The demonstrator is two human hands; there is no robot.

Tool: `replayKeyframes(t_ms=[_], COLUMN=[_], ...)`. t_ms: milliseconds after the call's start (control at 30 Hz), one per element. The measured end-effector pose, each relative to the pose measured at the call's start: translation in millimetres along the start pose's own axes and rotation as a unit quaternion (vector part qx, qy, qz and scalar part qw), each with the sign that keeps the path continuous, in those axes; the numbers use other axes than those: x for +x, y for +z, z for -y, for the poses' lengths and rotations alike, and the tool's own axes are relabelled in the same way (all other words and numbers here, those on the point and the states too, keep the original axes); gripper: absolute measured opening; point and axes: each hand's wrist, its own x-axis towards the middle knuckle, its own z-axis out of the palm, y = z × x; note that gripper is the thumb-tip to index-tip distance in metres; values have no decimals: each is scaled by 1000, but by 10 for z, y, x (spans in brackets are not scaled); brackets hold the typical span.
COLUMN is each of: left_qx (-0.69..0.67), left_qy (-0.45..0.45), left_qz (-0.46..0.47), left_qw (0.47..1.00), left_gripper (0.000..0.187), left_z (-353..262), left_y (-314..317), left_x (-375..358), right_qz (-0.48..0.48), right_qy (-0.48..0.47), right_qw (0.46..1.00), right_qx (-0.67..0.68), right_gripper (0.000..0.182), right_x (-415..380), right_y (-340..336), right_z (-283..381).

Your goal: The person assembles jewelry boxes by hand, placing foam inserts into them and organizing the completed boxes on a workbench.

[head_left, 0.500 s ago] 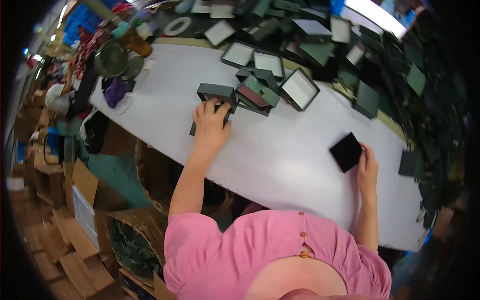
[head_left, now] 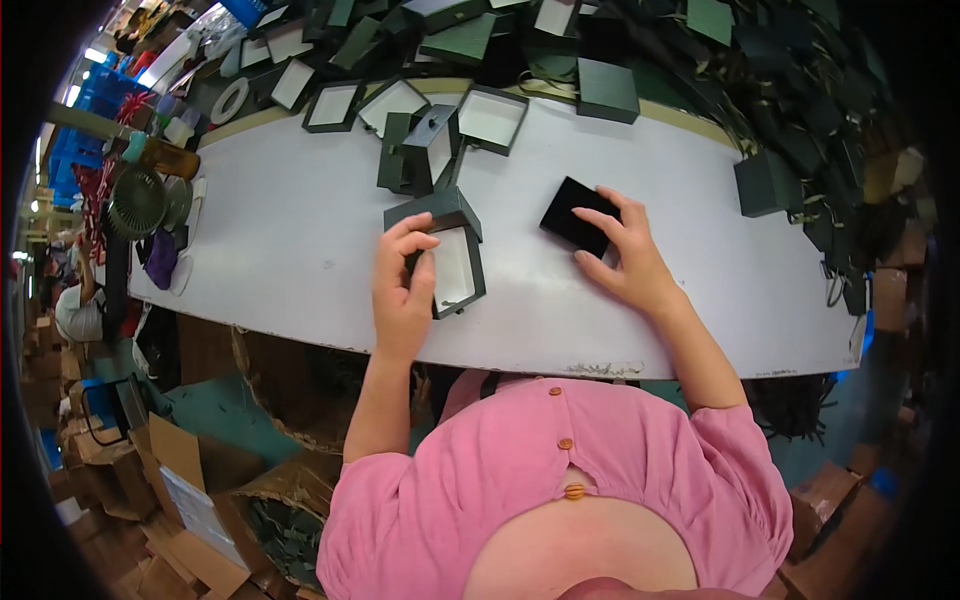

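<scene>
My left hand [head_left: 404, 285] is bent around the left side of a dark green box tray [head_left: 455, 270] with a white inside, thumb and fingertips at its edge. Against the far end of this tray stands a dark green box sleeve [head_left: 440, 212], near my fingertips. To the right, a flat black square pad [head_left: 572, 212] is in my right hand [head_left: 630, 250]. Fingers lie over its top and right side, with the thumb by its near edge. What lies under the pad is hidden.
Behind my left hand lie more green boxes [head_left: 432, 145] and open white-lined trays [head_left: 493, 118]. A heap of dark green boxes [head_left: 460, 40] lines the table's far side. A fan [head_left: 138, 200] stands at left. Cartons [head_left: 190, 490] and a box of green pieces [head_left: 285, 535] sit below.
My right hand has brought the black pad leftward, closer to the tray. The tray's white inside now shows beside my left hand. The head view has shifted to the right.
</scene>
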Motion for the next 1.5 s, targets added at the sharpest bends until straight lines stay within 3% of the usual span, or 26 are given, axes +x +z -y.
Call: replayKeyframes(t_ms=[67, 133, 200, 333, 433, 533, 600, 667, 767, 867, 967, 1067, 1233, 1333, 1400, 1433, 1500], left_qx=[8, 40, 113, 174, -72, -20, 48, 77, 216, 263, 388, 295, 107, 130, 152, 171, 197], left_qy=[15, 67, 121, 114, 46, 60, 40, 73, 96, 90, 25, 49, 114, 77, 88, 116, 139], left_qz=[-15, 7, 42, -37, -91, 131, 283, 352, 268, 174, 246, 241, 298, 316, 316, 319, 322], left_qw=[1000, 997, 985, 977, 992, 989, 957, 930, 934, 945, 888, 923, 942, 937, 933, 925, 916], left_gripper=[15, 14, 16, 26, 32, 39, 42, 46, 53, 82, 105, 112, 112, 114, 101, 97, 88], left_z=[46, 113, 137, 129, -117, -174, -237, 29, 160, -134, -371, -54, 178, 146, 180, 201, 188], left_y=[180, 290, 280, 72, -50, -75, 176, 373, 450, 401, 532, 619, 537, 451, 385, 377, 361], left_x=[-101, -115, -9, 460, 611, 472, 294, 251, 234, -6, -409, -512, -205, -106, -135, -137, -147], right_qz=[15, 49, 86, 28, -8, -36, -26, 11, 55, 41, -22, 34, 164, 205, 279, 310, 122], right_qy=[-29, -95, -109, -60, -9, -10, -41, -88, -99, -91, -69, -138, -228, -263, -287, -229, -75], right_qw=[992, 983, 982, 997, 998, 991, 987, 985, 988, 994, 997, 989, 958, 942, 914, 908, 981], right_qx=[121, 149, 128, 47, 64, 129, 153, 151, 106, 52, 19, 38, 54, 32, 66, 167, 129], right_gripper=[60, 62, 61, 62, 62, 60, 58, 55, 55, 58, 53, 51, 39, 34, 37, 37, 36], right_x=[-41, -95, -96, -109, -152, -222, -295, -315, -335, -373, -400, -323, -80, 51, 257, 437, 830], right_y=[-121, -159, -139, 18, 1, -51, -117, -184, -152, -82, 11, -32, -63, -45, -180, -263, -355], right_z=[60, 59, 125, 122, 141, 60, -26, -61, 10, 101, 220, 267, 248, 237, 48, -127, -460])
